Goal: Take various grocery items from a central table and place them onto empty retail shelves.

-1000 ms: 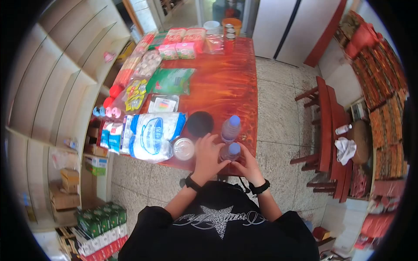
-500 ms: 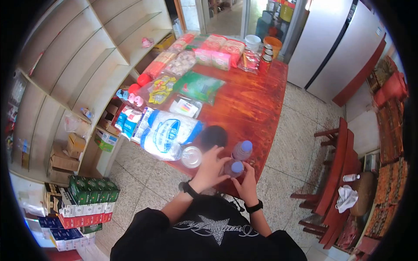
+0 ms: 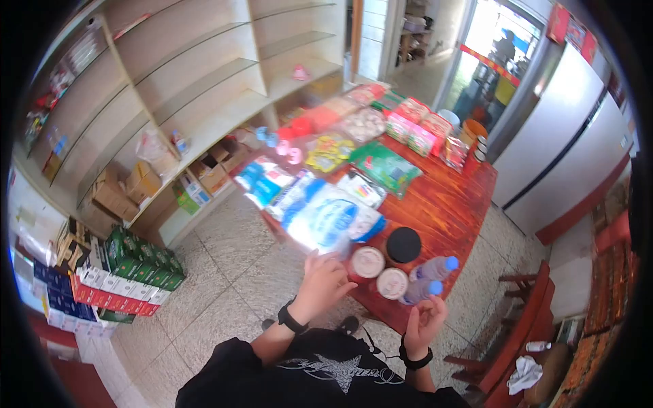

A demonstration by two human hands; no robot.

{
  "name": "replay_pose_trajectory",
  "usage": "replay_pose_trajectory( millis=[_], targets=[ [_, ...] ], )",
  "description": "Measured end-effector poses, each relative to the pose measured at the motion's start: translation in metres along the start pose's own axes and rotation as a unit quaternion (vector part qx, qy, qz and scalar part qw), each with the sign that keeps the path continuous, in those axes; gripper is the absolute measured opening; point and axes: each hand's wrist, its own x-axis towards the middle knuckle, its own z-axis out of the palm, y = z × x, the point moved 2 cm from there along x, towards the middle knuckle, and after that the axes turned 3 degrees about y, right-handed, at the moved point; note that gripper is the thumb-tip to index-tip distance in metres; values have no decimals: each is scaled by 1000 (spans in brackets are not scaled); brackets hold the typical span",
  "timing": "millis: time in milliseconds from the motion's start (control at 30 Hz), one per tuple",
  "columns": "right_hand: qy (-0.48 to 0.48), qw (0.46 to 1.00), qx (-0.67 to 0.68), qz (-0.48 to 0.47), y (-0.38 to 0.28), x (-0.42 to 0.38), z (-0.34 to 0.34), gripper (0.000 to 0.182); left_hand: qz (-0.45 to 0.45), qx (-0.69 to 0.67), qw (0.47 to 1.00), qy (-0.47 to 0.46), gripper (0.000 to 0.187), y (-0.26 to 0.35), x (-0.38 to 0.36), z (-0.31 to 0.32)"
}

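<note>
My left hand (image 3: 323, 280) is at the near table edge with its fingers apart and nothing held, close to a large white-and-blue plastic-wrapped pack (image 3: 325, 216). Just right of it stand two jars with pale round lids, one lid (image 3: 368, 262) behind the other lid (image 3: 392, 283). Behind them is a jar with a black lid (image 3: 403, 245). Two clear bottles with blue caps stand at the table's right corner, the far bottle (image 3: 430, 272) and the near bottle (image 3: 415, 292). My right hand (image 3: 426, 321) is beside the near bottle, fingers loosely bent and apart, apparently holding nothing.
The red wooden table (image 3: 454, 204) carries a green bag (image 3: 386, 166), a yellow-patterned pack (image 3: 329, 152), pink boxes (image 3: 410, 133) and red cans (image 3: 474, 158). Shelves (image 3: 197, 81) line the left, with stacked cartons (image 3: 139, 262) below. A wooden bench (image 3: 520, 326) stands right.
The view has swung left, so the table appears farther right. My right hand has come away from the bottles. My left hand has moved from beside the bottles to the white-and-blue pack.
</note>
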Motion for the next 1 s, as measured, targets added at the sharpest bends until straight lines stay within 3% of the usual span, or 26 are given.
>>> replay_pose_trajectory(
  millis=[167,233,367,467,533,767,833,1000],
  targets=[
    [-99,994,34,-41,-46,-21,87,41,-60,51,996,32,20,-50,-64,-82],
    [-135,990,27,-42,-57,-38,124,38,-107,22,988,107,19,-63,-92,-120],
    [-206,973,74,-70,-78,-72,204,35,-153,105,969,166,16,-103,-164,-185],
    [-280,952,90,-84,-108,-93,255,34,-220,141,948,181,17,-118,-220,-219],
    [-345,925,97,-128,-127,-105,285,35,-297,135,913,243,17,-123,-247,-243],
    [-477,854,152,-144,-166,-141,370,34,-366,229,841,325,22,-123,-320,-283],
    [-514,830,166,-141,-174,-150,395,34,-422,221,791,383,22,-126,-338,-289],
    [-550,792,194,-177,-184,-159,456,34,-461,225,757,405,22,-148,-361,-306]
  ],
)
